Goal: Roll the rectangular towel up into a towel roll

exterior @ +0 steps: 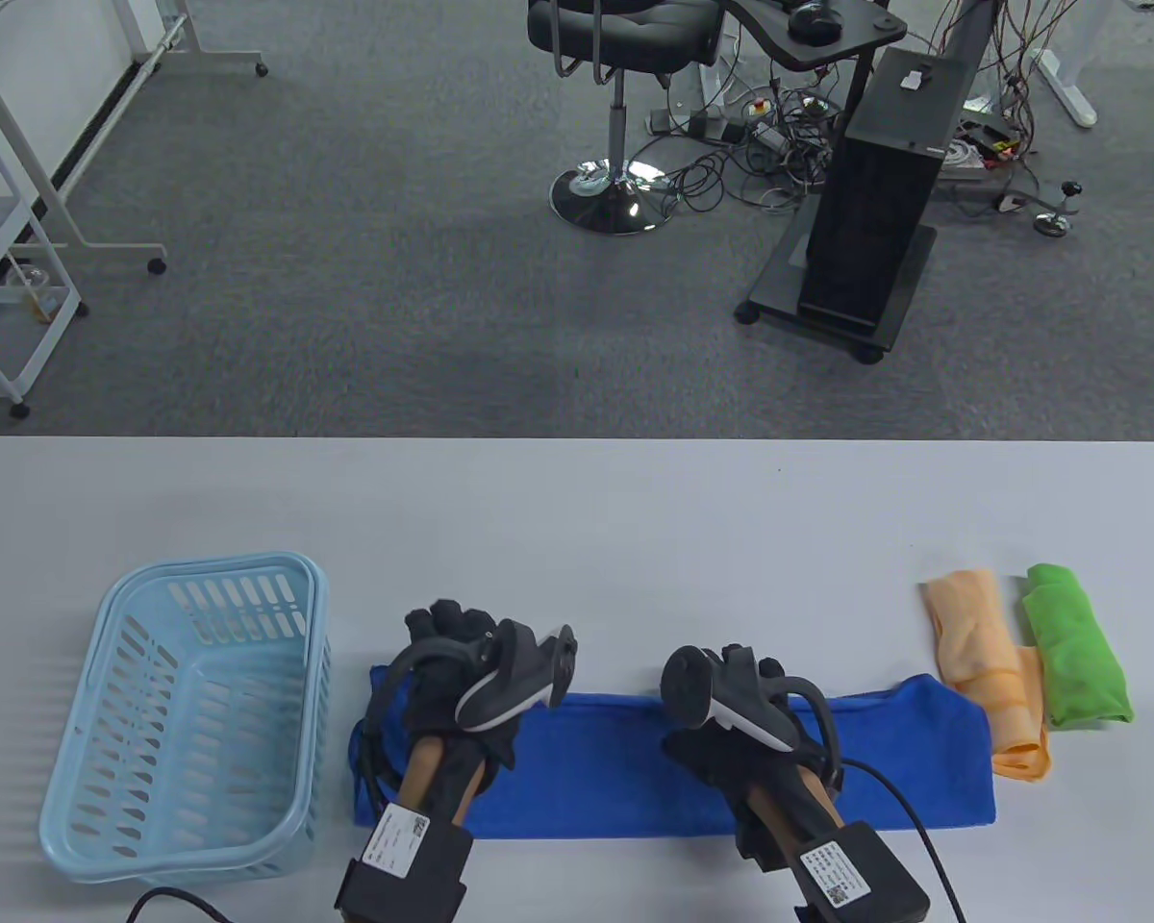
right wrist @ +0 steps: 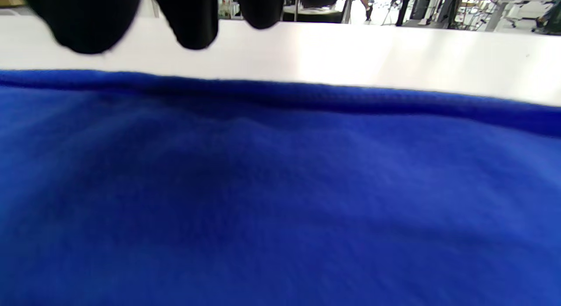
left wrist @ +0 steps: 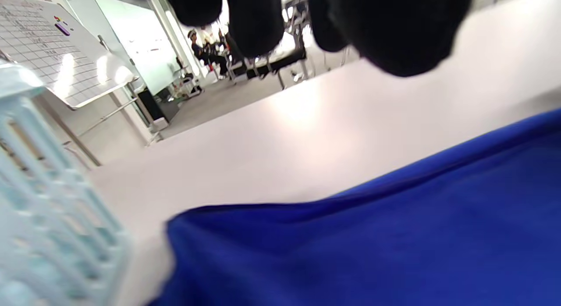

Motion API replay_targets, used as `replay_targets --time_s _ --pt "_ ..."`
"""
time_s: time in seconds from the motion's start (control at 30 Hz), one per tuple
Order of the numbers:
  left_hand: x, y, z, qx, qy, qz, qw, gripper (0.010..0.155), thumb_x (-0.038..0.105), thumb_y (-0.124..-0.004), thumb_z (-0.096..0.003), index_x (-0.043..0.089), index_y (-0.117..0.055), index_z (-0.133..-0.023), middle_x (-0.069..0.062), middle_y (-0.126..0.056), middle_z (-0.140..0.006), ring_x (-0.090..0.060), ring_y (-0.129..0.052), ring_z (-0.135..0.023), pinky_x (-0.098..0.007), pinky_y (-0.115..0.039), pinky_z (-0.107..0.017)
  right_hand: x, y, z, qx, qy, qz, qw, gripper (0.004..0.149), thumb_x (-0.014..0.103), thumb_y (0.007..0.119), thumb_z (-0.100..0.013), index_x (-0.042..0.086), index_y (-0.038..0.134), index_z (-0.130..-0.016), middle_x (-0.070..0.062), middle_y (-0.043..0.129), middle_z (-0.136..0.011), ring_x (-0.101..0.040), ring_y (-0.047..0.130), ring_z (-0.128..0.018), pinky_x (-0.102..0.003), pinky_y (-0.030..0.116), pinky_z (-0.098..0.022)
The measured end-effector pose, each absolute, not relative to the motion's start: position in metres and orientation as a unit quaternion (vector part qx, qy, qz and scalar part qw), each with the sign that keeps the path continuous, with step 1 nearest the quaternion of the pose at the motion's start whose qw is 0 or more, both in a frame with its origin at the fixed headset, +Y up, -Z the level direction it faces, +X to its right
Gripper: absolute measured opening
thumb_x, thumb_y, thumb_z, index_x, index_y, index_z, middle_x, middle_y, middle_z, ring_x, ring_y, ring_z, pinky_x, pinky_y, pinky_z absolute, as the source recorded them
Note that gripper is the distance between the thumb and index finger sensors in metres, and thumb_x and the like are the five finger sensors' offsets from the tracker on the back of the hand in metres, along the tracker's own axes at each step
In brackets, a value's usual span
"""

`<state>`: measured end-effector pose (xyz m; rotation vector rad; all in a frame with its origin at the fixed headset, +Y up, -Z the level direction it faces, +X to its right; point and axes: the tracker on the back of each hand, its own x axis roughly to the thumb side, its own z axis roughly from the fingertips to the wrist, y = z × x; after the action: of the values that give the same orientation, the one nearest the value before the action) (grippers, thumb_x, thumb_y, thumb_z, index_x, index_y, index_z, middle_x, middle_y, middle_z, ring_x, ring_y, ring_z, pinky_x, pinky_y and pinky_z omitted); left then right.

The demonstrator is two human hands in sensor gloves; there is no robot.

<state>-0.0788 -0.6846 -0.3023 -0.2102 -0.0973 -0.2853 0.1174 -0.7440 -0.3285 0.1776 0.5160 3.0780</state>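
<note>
Two gloved hands are working at the near edge of the desk (exterior: 635, 519). Item, left hand (exterior: 462, 673): hovering over the left end of the blue towel (exterior: 615, 760), fingertips (left wrist: 258, 21) hanging clear of the cloth in the left wrist view, holding nothing; grip relaxed and open as far as can be judged. Item, right hand (exterior: 731, 711): lying over the towel's middle, fingers (right wrist: 193, 21) reaching toward its far hem, apart from it in the right wrist view; likewise gripping nothing.

Item, blue towel: lying flat as a long band along the near edge of the desk, seemingly folded lengthwise, left end slightly rumpled just beside the basket. No roll is showing yet.

Item, light blue basket (exterior: 77, 798): standing at the left, nothing showing inside.

Items, orange cloth (exterior: 981, 654) and green cloth (exterior: 1077, 663): lying side by side at the right, touching each other, the orange one meeting the towel's right end.

Beyond the desk: carpeted floor, a chair (exterior: 615, 58), a black stand (exterior: 875, 202) and cables.

Step in hand, by judgement: preparing the strip, before rolling is beginning. Next move is calling for pinching one short end and turning it over tightly, keeping both hems level while rolling along the length.
</note>
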Motion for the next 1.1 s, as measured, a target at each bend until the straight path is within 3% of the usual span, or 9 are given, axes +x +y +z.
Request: replay_targets --time_s 0.13,0.27,0.37,0.43,0.5,0.6,0.77,0.9,1.1 --pt "-0.042 -0.704 -0.273 -0.138 -0.081 -0.042 0.986 0.047 0.046 -0.079 -0.0372 0.034 -0.088 -0.082 -0.004 -0.088 -0.082 -0.035 -0.076 -0.085 -0.062 -0.056 -0.068 0.112 -0.752 -0.340 0.038 0.164 0.986 0.017 0.074 0.043 0.079 -0.029 0.028 0.060 -0.098 -0.006 0.044 -0.105 -0.034 0.045 -0.101 -0.063 0.034 -0.073" --pt "-0.022 -0.738 -0.262 -0.168 -0.117 -0.024 0.979 0.069 0.059 -0.081 -0.0293 0.030 -0.077 -0.092 -0.005 -0.083 -0.086 -0.035 -0.074 -0.085 -0.062 -0.056 -0.068 0.108 -0.766 -0.341 0.037 0.203 0.978 -0.035 0.081 0.041 0.086 -0.026 0.022 0.057 -0.099 -0.009 0.038 -0.105 -0.035 0.042 -0.100 -0.063 0.033 -0.073" --pt "-0.010 -0.762 -0.258 -0.175 -0.140 -0.086 0.971 0.075 0.058 -0.086 -0.0264 0.029 -0.072 -0.094 -0.004 -0.080 -0.088 -0.035 -0.072 -0.087 -0.063 -0.055 -0.068 0.110 -0.772 -0.341 0.029 0.180 0.982 -0.046 0.071 0.041 0.085 -0.024 0.023 0.066 -0.090 -0.007 0.048 -0.100 -0.033 0.054 -0.094 -0.061 0.041 -0.071" --pt "-0.005 -0.775 -0.254 -0.182 -0.155 -0.124 0.963 0.068 0.052 -0.086 -0.0282 0.030 -0.073 -0.092 -0.003 -0.080 -0.087 -0.035 -0.073 -0.086 -0.063 -0.055 -0.068 0.110 -0.773 -0.340 0.013 0.182 0.983 -0.017 0.049 0.034 0.087 -0.026 0.019 0.082 -0.073 -0.008 0.054 -0.097 -0.035 0.058 -0.091 -0.062 0.040 -0.071" --pt "-0.005 -0.772 -0.253 -0.142 -0.161 -0.081 0.973 0.047 0.038 -0.087 -0.0350 0.028 -0.085 -0.080 -0.002 -0.088 -0.078 -0.033 -0.080 -0.081 -0.062 -0.059 -0.066 0.112 -0.771 -0.340 0.019 0.178 0.984 -0.019 0.047 0.037 0.088 -0.025 0.021 0.086 -0.069 -0.006 0.059 -0.095 -0.033 0.062 -0.090 -0.062 0.042 -0.070" --pt "-0.013 -0.756 -0.255 -0.140 -0.135 -0.071 0.978 0.044 0.037 -0.087 -0.0351 0.032 -0.087 -0.078 -0.002 -0.087 -0.081 -0.033 -0.077 -0.084 -0.062 -0.057 -0.068 0.127 -0.759 -0.340 0.007 0.149 0.988 0.051 0.048 0.041 0.087 -0.025 0.025 0.085 -0.069 -0.003 0.074 -0.089 -0.028 0.081 -0.083 -0.062 0.052 -0.068" --pt "-0.044 -0.699 -0.266 -0.059 -0.089 0.008 0.994 0.042 0.037 -0.083 -0.0371 0.037 -0.083 -0.079 -0.005 -0.079 -0.094 -0.036 -0.069 -0.091 -0.063 -0.053 -0.070 0.156 -0.702 -0.330 -0.041 0.152 0.958 0.239 0.048 0.037 0.085 -0.029 0.027 0.078 -0.075 -0.009 0.064 -0.098 -0.030 0.079 -0.085 -0.059 0.056 -0.068" --pt "-0.063 -0.660 -0.277 -0.009 -0.049 0.088 0.995 0.042 0.034 -0.079 -0.0399 0.038 -0.077 -0.082 -0.009 -0.065 -0.105 -0.039 -0.060 -0.096 -0.064 -0.046 -0.071 0.161 -0.652 -0.314 -0.028 0.137 0.927 0.348 0.048 0.037 0.083 -0.031 0.027 0.076 -0.077 -0.012 0.076 -0.090 -0.022 0.097 -0.063 -0.051 0.070 -0.061" --pt "-0.079 -0.606 -0.264 0.036 -0.039 0.119 0.991 0.063 0.030 -0.070 -0.0439 0.040 -0.054 -0.104 -0.010 -0.054 -0.114 -0.045 -0.048 -0.105 -0.068 -0.041 -0.072 0.154 -0.611 -0.302 -0.037 0.127 0.908 0.397 0.049 0.040 0.080 -0.033 0.028 0.073 -0.080 -0.010 0.081 -0.085 -0.020 0.100 -0.058 -0.049 0.074 -0.058"
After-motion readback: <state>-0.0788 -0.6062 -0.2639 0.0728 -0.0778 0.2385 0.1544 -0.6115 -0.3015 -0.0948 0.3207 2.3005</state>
